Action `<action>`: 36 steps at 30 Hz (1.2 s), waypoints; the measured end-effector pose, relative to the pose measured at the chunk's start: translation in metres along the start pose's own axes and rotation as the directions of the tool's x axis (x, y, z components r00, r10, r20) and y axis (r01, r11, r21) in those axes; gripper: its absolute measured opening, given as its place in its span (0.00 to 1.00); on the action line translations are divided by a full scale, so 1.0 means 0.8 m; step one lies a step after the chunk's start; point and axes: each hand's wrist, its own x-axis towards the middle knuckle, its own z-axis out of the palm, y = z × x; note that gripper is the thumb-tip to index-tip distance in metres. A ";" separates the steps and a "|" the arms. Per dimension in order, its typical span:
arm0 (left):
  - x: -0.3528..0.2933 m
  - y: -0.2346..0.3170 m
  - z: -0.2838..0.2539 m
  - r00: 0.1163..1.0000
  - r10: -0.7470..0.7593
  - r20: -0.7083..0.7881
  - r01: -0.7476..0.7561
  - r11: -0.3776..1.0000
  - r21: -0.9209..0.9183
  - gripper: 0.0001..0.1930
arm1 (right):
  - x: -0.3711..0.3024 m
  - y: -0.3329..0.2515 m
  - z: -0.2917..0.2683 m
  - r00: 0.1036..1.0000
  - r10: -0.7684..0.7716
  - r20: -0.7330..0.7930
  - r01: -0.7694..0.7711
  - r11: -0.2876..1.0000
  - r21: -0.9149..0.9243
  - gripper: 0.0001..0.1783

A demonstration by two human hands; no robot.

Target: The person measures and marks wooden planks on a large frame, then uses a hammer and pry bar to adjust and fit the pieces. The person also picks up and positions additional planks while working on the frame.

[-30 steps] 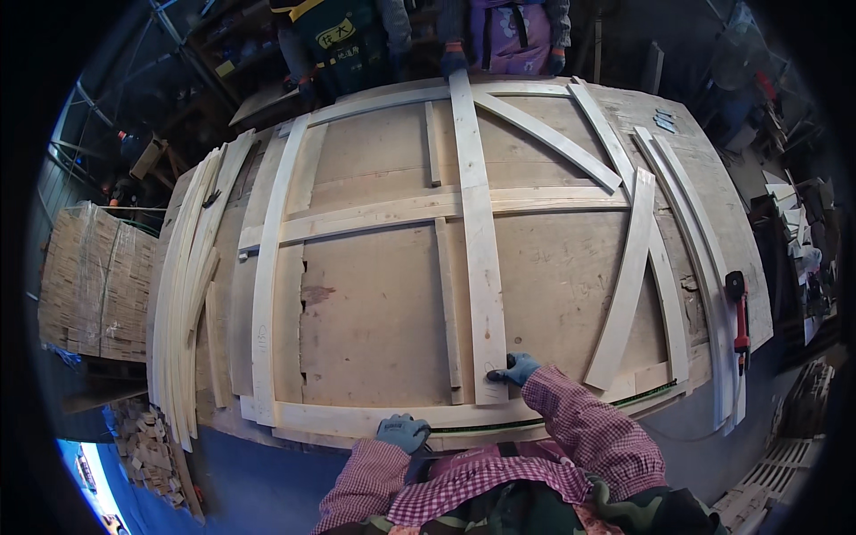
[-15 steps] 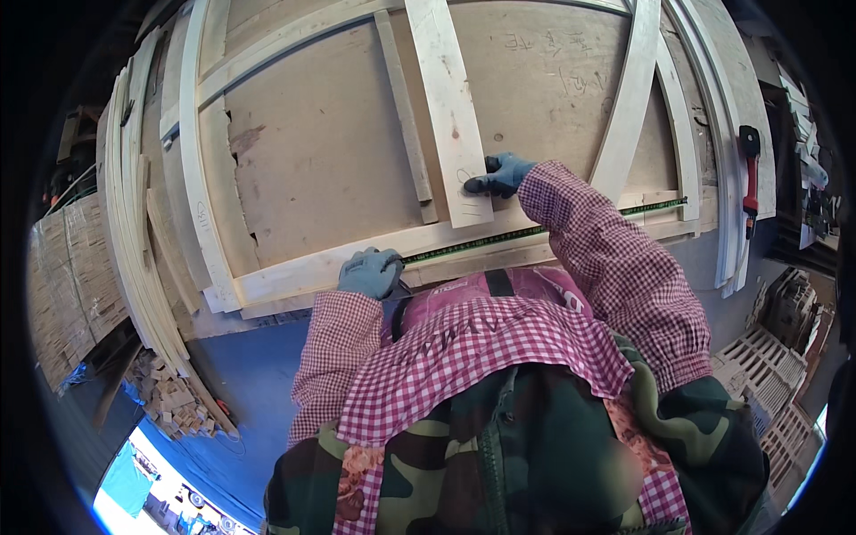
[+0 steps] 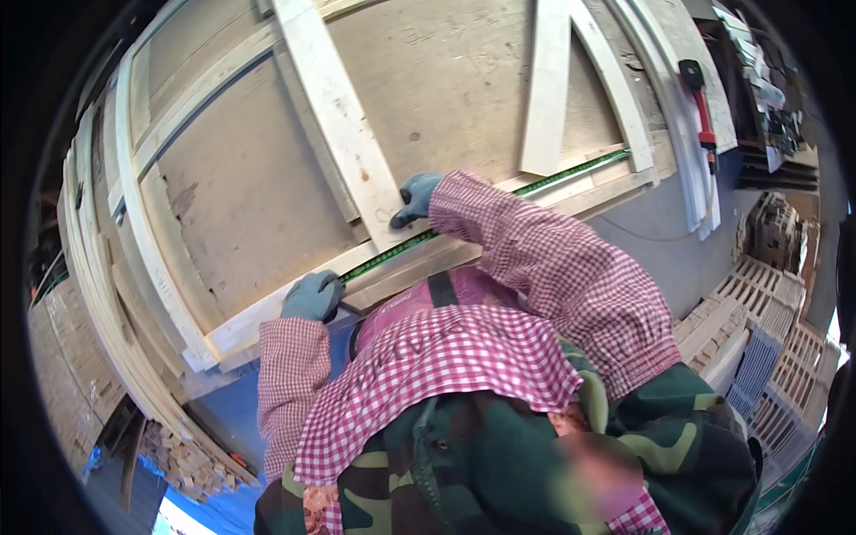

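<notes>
A green tape measure blade [image 3: 526, 189] stretches along the near rail of a pale wooden frame, up to the frame's right corner. My left hand [image 3: 312, 296], in a blue-grey glove, is closed around the blade's left end; any case is hidden under the fingers. My right hand [image 3: 415, 200], gloved alike, grips the right edge of a wide wooden board [image 3: 343, 111] near its lower end, thumb on top. That end lies close against the tape. A second board [image 3: 546, 98] slants across the frame farther right. Beneath the boards is a brown plywood sheet [image 3: 259, 160].
A red and black hand tool [image 3: 698, 111] lies on white strips at the right. Long wooden strips [image 3: 94, 267] are stacked along the left side. Offcuts [image 3: 183, 459] are heaped at lower left, and slatted wood pieces [image 3: 758, 303] stand at lower right.
The view has turned, so the frame and boards appear farther left and tilted. My left hand still holds the tape and my right hand is still on the board's lower end.
</notes>
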 end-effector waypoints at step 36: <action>0.025 -0.018 0.012 0.999 -0.007 -0.034 0.005 0.997 -0.073 0.15 | 0.006 0.008 0.004 0.992 0.113 0.051 -0.112 0.993 -0.018 0.24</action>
